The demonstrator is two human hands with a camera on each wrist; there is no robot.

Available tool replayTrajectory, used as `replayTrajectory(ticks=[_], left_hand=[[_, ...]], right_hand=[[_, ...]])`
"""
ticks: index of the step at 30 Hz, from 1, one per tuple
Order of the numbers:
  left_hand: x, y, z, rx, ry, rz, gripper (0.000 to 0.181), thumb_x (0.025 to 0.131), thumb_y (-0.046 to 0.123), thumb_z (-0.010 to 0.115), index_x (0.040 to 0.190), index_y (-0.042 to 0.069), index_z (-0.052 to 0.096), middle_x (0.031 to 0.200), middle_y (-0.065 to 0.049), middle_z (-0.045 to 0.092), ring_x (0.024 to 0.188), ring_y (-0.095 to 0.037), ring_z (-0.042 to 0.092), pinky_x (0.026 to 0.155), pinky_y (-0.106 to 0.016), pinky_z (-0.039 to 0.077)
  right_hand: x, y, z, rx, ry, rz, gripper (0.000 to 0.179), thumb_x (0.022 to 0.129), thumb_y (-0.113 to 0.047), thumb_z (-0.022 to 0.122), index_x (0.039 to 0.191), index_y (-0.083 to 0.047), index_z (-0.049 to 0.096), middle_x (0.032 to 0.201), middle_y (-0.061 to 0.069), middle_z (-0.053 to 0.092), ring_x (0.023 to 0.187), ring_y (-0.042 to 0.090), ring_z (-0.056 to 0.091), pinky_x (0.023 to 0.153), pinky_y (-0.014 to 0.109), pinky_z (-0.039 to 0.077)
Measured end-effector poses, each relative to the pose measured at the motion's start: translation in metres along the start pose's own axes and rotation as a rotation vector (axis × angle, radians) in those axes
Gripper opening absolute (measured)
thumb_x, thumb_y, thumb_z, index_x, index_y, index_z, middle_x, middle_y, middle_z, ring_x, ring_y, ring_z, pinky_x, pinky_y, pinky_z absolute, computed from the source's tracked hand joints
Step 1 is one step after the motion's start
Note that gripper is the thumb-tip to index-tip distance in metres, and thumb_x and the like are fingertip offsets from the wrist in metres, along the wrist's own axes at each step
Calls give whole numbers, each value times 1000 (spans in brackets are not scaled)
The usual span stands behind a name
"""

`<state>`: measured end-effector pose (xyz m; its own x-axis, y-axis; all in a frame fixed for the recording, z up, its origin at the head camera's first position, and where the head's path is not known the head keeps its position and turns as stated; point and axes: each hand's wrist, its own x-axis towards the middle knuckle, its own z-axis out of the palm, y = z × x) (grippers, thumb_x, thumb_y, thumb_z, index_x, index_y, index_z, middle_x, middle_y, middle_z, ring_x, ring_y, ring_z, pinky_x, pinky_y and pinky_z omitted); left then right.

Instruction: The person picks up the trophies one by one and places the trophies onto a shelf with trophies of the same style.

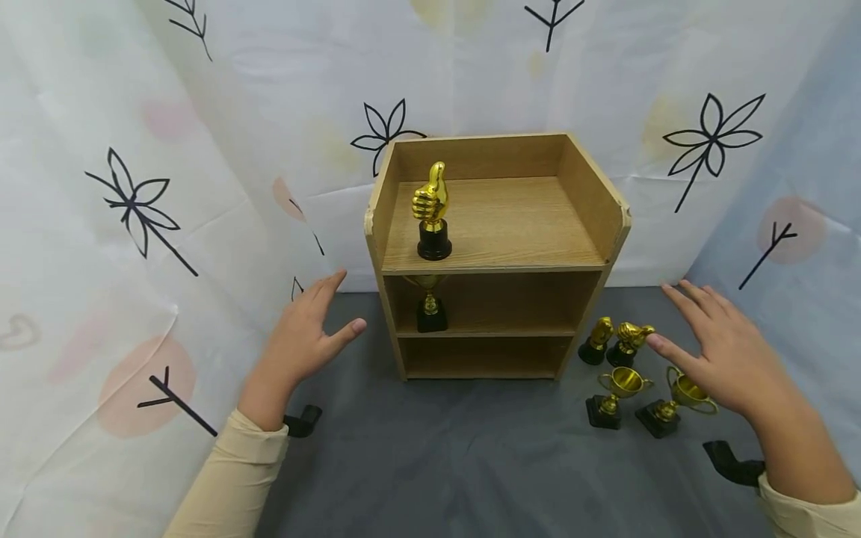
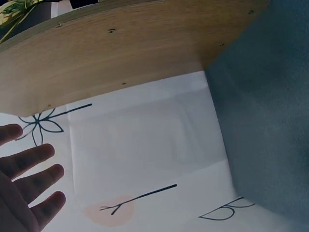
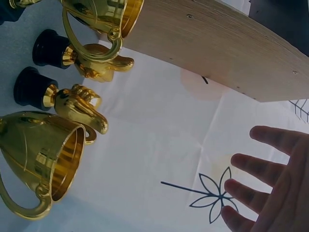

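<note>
Six gold trophies on black bases can be counted, three thumbs-up trophies [image 1: 433, 205] and three cup trophies [image 1: 431, 312], along with one wooden shelf unit [image 1: 514, 220] of three levels on a grey table [image 1: 417, 463]. The person's left hand [image 1: 299, 340] and right hand [image 1: 729, 359] are raised well apart, one to each side of the unit, both spread with fingers extended and thumb set away, neither gripping anything. The left hand is in the air just left of the unit, and its wrist view shows four separated fingertips near the unit's side panel [image 2: 111, 63]. The right hand is above the table's right side; from the head camera its thumb tip meets the edge of one thumbs-up trophy, and whether it touches cannot be told. Four trophies stand on the table by the right hand: two thumbs-up trophies side by side just past the thumb, towards the unit, and two cup trophies nearer the person. The other two stand on the unit, between the hands but closer to the left: a thumbs-up trophy at the left front of the top level, and a cup trophy below it on the middle level, its rim partly hidden by the board above. Beige sleeves [image 1: 232, 478] cover the forearms, and a white cloth [image 1: 498, 82] with black leaf drawings hangs beyond the hands.
</note>
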<state>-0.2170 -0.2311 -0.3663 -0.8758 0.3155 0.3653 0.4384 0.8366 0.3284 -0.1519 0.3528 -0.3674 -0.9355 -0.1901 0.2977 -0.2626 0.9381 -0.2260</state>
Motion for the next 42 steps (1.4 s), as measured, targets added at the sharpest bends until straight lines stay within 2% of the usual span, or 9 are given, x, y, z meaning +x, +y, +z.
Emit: replayTrajectory(ticks=[7,11,18,23,30,33,39,42], left_hand=[[6,10,7,-48,81,48,83,102,63,58,167,18,34,164,-14,49,149,-39,49,118,-63,40],[5,11,11,-87,117,64,79,104,63,54,164,14,40,160,-15,53,145,-38,53,116,-62,42],[8,14,15,-233,129,37,65,108,50,56,163,20,43,154,-13,59,143,-34,55,115,-62,41],[13,18,18,-275,154,33,61,108,48,57,162,21,45,149,-13,63,139,-34,58,113,-62,43],[18,22,23,-421,287,113,57,106,39,59,157,13,51,139,-17,67,121,-39,68,101,-56,48],[18,23,23,-440,323,127,56,106,40,59,154,12,54,136,-16,68,117,-36,69,98,-50,48],[20,28,24,-433,385,150,60,107,54,53,149,11,60,134,-14,68,112,-32,70,94,-41,50],[20,32,24,-438,411,157,58,107,53,54,146,11,62,135,-12,67,112,-31,70,93,-44,53]], right_hand=[[-4,-1,3,31,17,11,80,103,-46,65,167,-13,32,168,27,33,145,61,32,106,82,26],[-3,-4,7,43,33,7,78,101,-45,68,164,-10,39,164,29,38,141,61,36,106,81,27],[-5,-7,15,79,146,-69,67,98,-36,75,154,-7,52,150,28,52,133,56,46,105,77,33],[-5,-8,18,93,193,-91,63,96,-33,77,150,-7,57,145,27,56,131,53,50,101,74,37],[-7,-13,23,99,214,-100,58,96,-32,78,145,-6,60,140,24,59,128,49,52,97,70,40],[-6,-14,25,108,235,-114,56,96,-31,78,143,-5,62,137,23,61,125,47,54,95,68,40],[-7,-17,26,126,266,-131,51,98,-27,75,143,-5,63,133,22,64,123,45,56,96,67,41],[-8,-20,27,140,290,-136,50,97,-24,76,141,-5,64,132,20,65,123,43,56,96,65,42]])
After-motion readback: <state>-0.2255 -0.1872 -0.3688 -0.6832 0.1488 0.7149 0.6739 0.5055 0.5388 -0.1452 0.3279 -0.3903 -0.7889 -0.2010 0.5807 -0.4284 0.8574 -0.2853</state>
